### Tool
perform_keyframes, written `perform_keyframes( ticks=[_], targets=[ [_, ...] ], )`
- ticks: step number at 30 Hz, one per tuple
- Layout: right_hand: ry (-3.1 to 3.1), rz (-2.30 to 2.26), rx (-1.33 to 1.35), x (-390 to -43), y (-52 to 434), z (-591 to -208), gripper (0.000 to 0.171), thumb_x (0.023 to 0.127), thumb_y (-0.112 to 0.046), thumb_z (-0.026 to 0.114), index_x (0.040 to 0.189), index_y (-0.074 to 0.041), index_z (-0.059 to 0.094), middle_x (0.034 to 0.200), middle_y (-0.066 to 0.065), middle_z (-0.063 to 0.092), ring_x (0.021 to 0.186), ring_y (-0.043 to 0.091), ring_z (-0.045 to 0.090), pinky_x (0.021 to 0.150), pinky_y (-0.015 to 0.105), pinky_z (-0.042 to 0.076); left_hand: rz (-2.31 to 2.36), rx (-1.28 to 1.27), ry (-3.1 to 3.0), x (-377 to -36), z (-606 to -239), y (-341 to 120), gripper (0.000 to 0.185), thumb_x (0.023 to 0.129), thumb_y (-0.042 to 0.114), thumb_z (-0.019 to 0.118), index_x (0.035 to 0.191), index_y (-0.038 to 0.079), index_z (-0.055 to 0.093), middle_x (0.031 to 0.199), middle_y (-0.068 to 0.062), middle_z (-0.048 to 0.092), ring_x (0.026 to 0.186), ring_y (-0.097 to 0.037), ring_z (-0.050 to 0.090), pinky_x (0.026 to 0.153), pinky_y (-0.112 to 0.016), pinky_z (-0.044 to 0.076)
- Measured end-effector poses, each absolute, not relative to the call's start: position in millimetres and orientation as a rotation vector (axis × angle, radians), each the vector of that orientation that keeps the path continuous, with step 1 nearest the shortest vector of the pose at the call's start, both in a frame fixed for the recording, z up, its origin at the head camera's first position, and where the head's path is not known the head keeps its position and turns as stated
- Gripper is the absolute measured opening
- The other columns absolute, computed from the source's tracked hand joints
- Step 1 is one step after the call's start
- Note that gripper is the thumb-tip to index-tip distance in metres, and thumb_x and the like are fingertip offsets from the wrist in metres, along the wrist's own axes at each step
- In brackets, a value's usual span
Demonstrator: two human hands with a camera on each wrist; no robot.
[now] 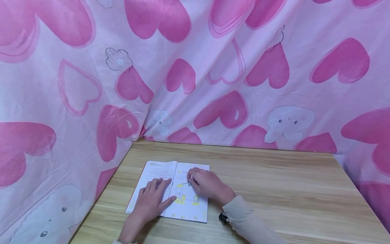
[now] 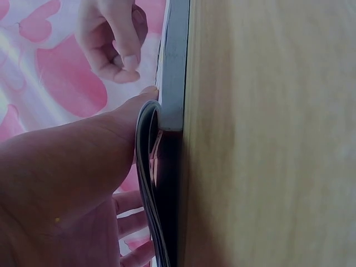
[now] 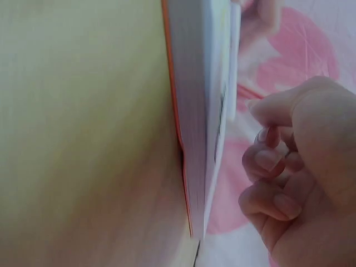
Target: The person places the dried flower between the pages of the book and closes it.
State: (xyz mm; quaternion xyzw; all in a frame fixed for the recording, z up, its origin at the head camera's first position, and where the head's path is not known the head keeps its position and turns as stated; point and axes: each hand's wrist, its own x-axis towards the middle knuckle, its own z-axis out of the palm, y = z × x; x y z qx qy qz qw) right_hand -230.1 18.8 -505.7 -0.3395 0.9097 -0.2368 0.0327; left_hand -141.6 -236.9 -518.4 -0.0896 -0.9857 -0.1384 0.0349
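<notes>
An open book (image 1: 163, 166) with white pages lies on the table; its right page carries yellow and black line drawings. My left hand (image 1: 150, 200) rests spread on the left page, thumb reaching over the fold onto the right page. In the left wrist view, the thumb (image 2: 119, 117) lies across the curved lower page edge. My right hand (image 1: 205, 183) is over the right page, fingers curled, thumb close to the index finger. The right wrist view shows its bent fingers (image 3: 267, 161) beside the book's page block (image 3: 194, 139), with no held thing visible between them.
The wooden table (image 1: 274, 189) extends to the right of the book. A pink cloth (image 1: 189, 112) with hearts and white animal figures hangs behind and at both sides. A black object (image 1: 223, 218) sits at the right sleeve cuff.
</notes>
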Motion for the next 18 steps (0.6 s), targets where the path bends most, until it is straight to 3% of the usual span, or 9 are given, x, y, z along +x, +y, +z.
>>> perform_keyframes(
  ticks=[10,18],
  targets=[
    [2.937,-0.633,-0.817,-241.3,59.8,-503.6,0.03,0.107,-0.027,0.067,0.136,-0.02,0.07,0.131,-0.005,0.067,0.102,0.01,0.063,0.09,0.036,0.058,-0.421,-0.249,-3.066,-141.8,-519.5,-236.5,0.069,0.099,0.065,0.067,0.157,0.029,0.055,0.151,-0.013,0.055,0.139,-0.035,0.053,0.108,-0.069,0.046],
    [2.925,-0.632,-0.785,-238.8,71.9,-507.4,0.044,0.1,-0.037,0.078,0.14,-0.019,0.071,0.132,-0.006,0.068,0.098,0.01,0.06,0.086,0.034,0.055,-0.402,-0.264,-3.046,-140.7,-518.1,-234.3,0.067,0.099,0.063,0.068,0.155,0.027,0.056,0.149,-0.014,0.056,0.137,-0.036,0.055,0.106,-0.069,0.048]
  ],
)
